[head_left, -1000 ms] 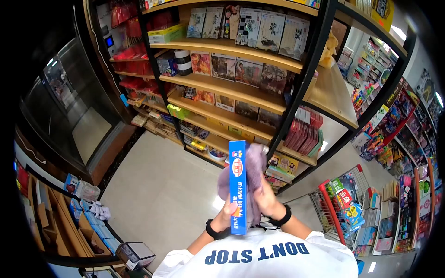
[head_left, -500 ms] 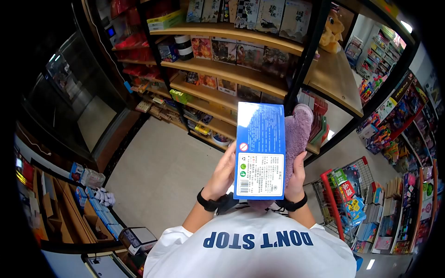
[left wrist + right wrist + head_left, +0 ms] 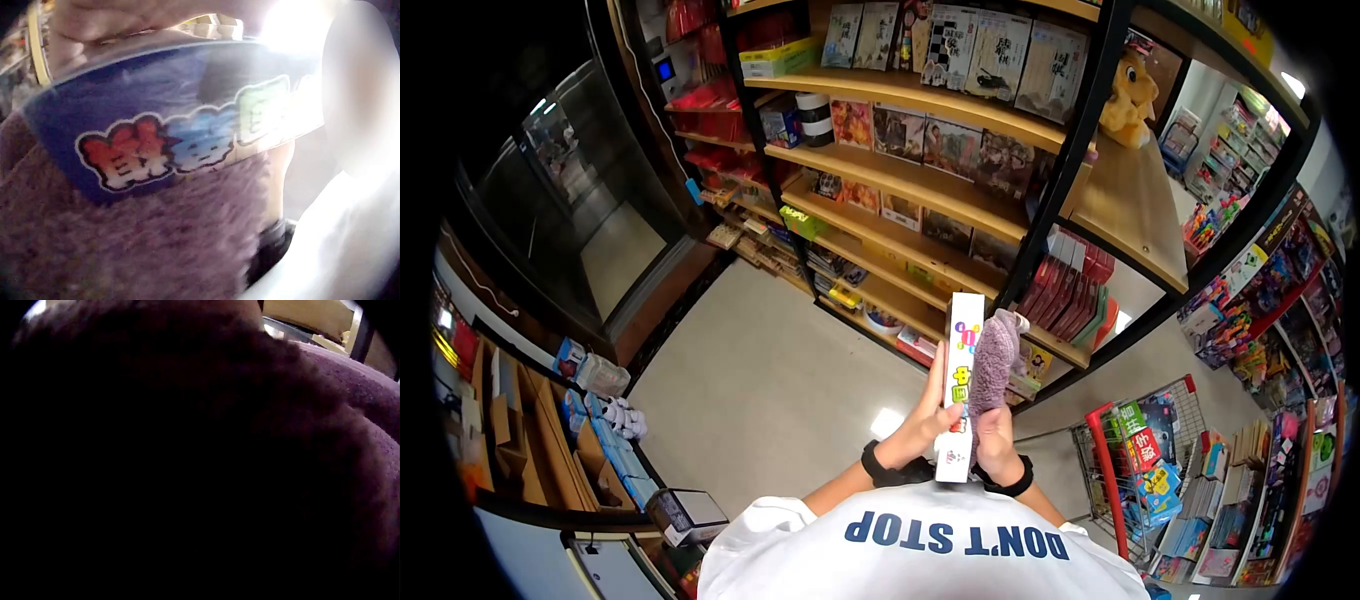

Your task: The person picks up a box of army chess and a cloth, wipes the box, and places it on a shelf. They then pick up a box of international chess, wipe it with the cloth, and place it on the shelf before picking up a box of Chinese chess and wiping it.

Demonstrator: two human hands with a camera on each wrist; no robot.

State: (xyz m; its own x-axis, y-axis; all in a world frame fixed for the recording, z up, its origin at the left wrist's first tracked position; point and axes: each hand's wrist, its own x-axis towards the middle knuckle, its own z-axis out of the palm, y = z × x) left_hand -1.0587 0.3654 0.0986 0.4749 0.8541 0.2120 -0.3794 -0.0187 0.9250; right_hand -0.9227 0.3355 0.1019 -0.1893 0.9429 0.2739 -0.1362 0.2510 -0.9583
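A flat box (image 3: 960, 390) stands edge-up between my hands in the head view, its narrow white side with coloured lettering facing me. My left hand (image 3: 922, 425) grips it from the left, thumb on the narrow side. Along its right side lies a fuzzy purple plush (image 3: 994, 365), which my right hand (image 3: 998, 452) holds near the lower end. In the left wrist view, a blue and white face of the box (image 3: 150, 94) with large characters shows above the plush (image 3: 162, 244). Dark plush (image 3: 350, 437) fills most of the right wrist view and hides the right fingers.
Wooden shelves (image 3: 900, 175) with boxed games rise ahead. A shopping cart (image 3: 1195, 410) holding colourful boxes stands to the right, beside stacked books. At left are a glass door (image 3: 590, 190) and open cardboard cartons (image 3: 520, 440). A yellow plush toy (image 3: 1130, 100) sits on a side shelf.
The box has been turned over from its blue narrow side, past the broad face with printed text and barcode, to its white narrow side. The plush has stayed along its right side.
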